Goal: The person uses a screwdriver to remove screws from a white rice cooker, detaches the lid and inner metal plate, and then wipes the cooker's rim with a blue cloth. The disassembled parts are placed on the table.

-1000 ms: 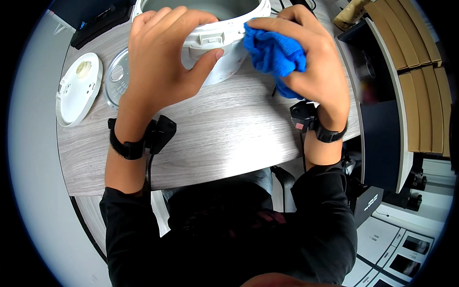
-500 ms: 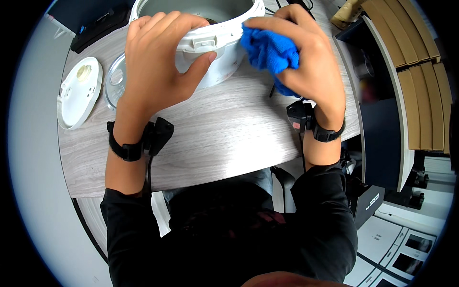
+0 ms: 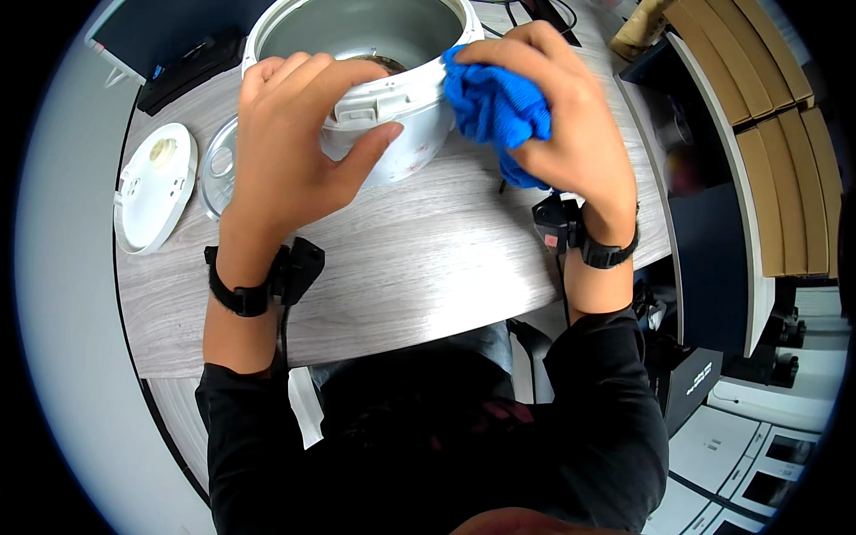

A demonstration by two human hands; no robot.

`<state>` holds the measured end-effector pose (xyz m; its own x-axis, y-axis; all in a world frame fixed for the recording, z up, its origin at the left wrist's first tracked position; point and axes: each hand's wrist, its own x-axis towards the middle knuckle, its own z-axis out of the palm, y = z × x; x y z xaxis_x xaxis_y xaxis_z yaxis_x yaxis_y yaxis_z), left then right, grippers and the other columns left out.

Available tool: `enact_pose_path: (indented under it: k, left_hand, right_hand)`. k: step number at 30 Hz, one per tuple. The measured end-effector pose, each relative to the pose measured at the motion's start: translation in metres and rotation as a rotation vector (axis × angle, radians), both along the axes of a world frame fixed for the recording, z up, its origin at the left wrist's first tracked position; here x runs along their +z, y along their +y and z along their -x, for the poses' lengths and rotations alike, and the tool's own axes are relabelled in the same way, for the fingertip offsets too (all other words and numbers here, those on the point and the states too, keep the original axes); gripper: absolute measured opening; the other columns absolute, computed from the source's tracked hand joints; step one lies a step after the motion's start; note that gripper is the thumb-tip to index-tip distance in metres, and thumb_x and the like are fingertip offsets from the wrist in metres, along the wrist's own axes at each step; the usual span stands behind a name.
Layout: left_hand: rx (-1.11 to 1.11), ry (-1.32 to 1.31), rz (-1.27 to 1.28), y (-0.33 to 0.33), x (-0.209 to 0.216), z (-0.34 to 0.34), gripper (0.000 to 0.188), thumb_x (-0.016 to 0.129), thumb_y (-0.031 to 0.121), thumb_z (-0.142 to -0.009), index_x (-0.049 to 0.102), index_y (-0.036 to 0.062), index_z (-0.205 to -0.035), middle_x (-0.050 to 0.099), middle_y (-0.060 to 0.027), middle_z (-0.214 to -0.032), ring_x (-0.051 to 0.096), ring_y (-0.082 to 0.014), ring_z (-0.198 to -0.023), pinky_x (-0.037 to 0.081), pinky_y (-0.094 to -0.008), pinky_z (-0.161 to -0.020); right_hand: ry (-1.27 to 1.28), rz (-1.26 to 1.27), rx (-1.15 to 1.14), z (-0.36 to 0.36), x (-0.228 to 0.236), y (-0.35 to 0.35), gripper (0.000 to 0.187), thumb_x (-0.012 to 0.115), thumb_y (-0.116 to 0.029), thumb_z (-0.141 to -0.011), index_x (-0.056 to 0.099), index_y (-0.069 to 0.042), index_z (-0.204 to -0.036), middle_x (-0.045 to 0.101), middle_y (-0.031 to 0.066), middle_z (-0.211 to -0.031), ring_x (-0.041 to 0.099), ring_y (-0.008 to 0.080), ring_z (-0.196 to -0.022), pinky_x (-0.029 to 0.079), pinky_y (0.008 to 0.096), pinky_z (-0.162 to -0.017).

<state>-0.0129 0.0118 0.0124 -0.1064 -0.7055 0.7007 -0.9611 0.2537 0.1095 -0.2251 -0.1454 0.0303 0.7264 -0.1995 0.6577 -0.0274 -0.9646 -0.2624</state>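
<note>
A white rice cooker body (image 3: 406, 147), its top uncovered, stands at the far side of the table with its grey inside and a dark round bottom partly showing. My left hand (image 3: 299, 134) is closed over its near left rim, fingers over the edge and thumb on the outside beside the latch. A bunched blue cloth (image 3: 495, 102) is gripped in my right hand (image 3: 571, 116) and pressed against the right side of the rim. Left of the cooker lie a white oval lid (image 3: 165, 201) and a round metal inner lid (image 3: 217, 178), the latter partly hidden behind my left hand.
The wood-grain table (image 3: 410, 267) curves toward me. Dark cables (image 3: 508, 13) lie behind the cooker. A black box-like object (image 3: 187, 76) is at the back left. On the right stands a dark shelf unit (image 3: 713, 241) with brown cardboard boxes (image 3: 785, 192) beside it.
The cooker and table appear slightly lower in the picture, so more of the pot's inside shows. Both hands keep their hold; the cloth remains at the right rim.
</note>
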Motion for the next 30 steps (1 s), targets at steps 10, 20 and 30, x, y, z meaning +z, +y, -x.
enact_pose_path:
  k: [10,20,30]
  left_hand:
    - [-0.024,-0.008,0.061,-0.002,-0.003,0.002,0.036,0.083,0.023,-0.077,0.068,0.0093,-0.106,0.070,-0.0045,-0.091,0.061,-0.0222,-0.084,0.037,-0.0381,-0.085]
    - [0.016,-0.026,0.079,-0.004,-0.006,0.003,0.034,0.082,0.024,-0.077,0.067,0.0092,-0.103,0.070,-0.0037,-0.090,0.060,-0.0221,-0.082,0.037,-0.0375,-0.083]
    - [0.022,-0.020,0.071,-0.004,-0.006,0.003,0.032,0.082,0.024,-0.078,0.067,0.0096,-0.103,0.069,-0.0032,-0.089,0.060,-0.0219,-0.082,0.037,-0.0367,-0.084]
  right_hand:
    - [0.029,0.040,0.014,-0.003,0.001,0.018,0.054,0.075,0.005,-0.059,0.075,-0.018,-0.108,0.062,0.0103,-0.097,0.063,0.0324,-0.090,0.052,0.0382,-0.074]
    - [0.021,0.046,-0.049,0.003,-0.007,-0.012,0.057,0.074,0.006,-0.060,0.076,-0.018,-0.111,0.062,0.0113,-0.099,0.063,0.0323,-0.088,0.053,0.0377,-0.074]
    - [-0.063,-0.027,-0.109,0.002,-0.005,-0.020,0.060,0.074,0.004,-0.061,0.072,-0.017,-0.117,0.064,0.0106,-0.103,0.064,0.0332,-0.094,0.054,0.0389,-0.081]
